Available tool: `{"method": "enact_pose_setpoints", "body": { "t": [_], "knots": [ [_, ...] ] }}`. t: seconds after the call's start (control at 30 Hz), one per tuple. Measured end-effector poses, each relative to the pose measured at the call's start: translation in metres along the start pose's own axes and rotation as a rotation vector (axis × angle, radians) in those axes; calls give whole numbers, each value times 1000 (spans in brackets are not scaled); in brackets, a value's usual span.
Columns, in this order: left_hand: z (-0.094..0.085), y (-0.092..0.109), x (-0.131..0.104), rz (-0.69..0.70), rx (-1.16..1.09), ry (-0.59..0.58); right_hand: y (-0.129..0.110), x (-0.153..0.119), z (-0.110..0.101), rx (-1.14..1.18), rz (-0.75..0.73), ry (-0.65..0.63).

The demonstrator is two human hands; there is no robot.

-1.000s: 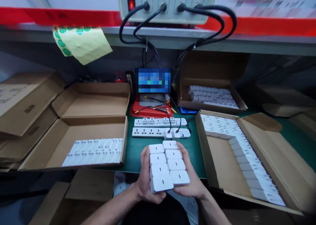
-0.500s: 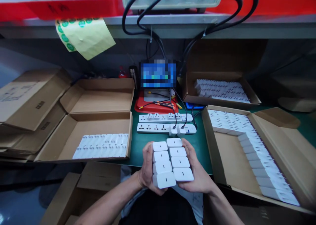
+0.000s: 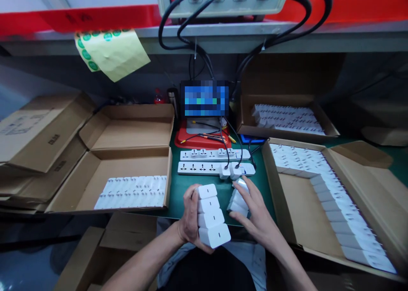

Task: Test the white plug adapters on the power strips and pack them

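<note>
My left hand [image 3: 190,216] is closed around a stacked row of white charger blocks [image 3: 210,203], held above the table's front edge. Their rounded end faces, each with a small dark slot, point toward me. To the right, my right hand [image 3: 258,214] spans a second row of white chargers [image 3: 238,199], thumb at the near end and fingers at the far end. This row is tilted and lower, close to the green mat; whether it rests on the mat I cannot tell. The fingers partly cover it.
Two white power strips [image 3: 199,168] lie ahead, with plugged-in adapters. An open carton [image 3: 108,161] at left and another [image 3: 296,214] at right hold chargers, prongs up. A further carton [image 3: 287,133] stands behind. A screen [image 3: 205,99] and a red tray [image 3: 181,142] are at the back.
The two rows of chargers have come apart. My right hand has moved its row away from the left one and turned it, while my left hand keeps its row nearly in place.
</note>
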State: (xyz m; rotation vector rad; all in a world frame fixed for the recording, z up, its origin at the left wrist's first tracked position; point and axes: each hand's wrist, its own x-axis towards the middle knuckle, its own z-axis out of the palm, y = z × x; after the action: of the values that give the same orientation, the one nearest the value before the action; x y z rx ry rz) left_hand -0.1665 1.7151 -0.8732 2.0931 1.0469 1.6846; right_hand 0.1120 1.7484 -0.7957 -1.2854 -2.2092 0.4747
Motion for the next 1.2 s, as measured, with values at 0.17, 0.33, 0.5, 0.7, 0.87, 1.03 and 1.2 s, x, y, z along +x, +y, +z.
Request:
{"method": "enact_pose_setpoints", "body": {
  "t": [0.17,0.33,0.5,0.7,0.87,1.03,1.2],
  "knots": [
    [1,-6,11,112,92,24,-55,-4,-5,347,-123,-202],
    [-2,-3,21,202,98,-9,-62,-3,-6,468,-161,-246],
    [-22,-6,31,118,241,-237,-25,-2,-22,85,-80,6],
    [-29,-5,45,-110,521,-614,-6,-11,-1,-605,-215,-69],
    [-18,12,43,-8,630,-648,-22,-12,21,-775,-277,-52],
    [-1,24,16,368,640,-498,-16,-13,15,-621,-274,-90],
    [-5,44,12,173,373,-441,-7,16,-23,183,63,-61]
  ]
}}
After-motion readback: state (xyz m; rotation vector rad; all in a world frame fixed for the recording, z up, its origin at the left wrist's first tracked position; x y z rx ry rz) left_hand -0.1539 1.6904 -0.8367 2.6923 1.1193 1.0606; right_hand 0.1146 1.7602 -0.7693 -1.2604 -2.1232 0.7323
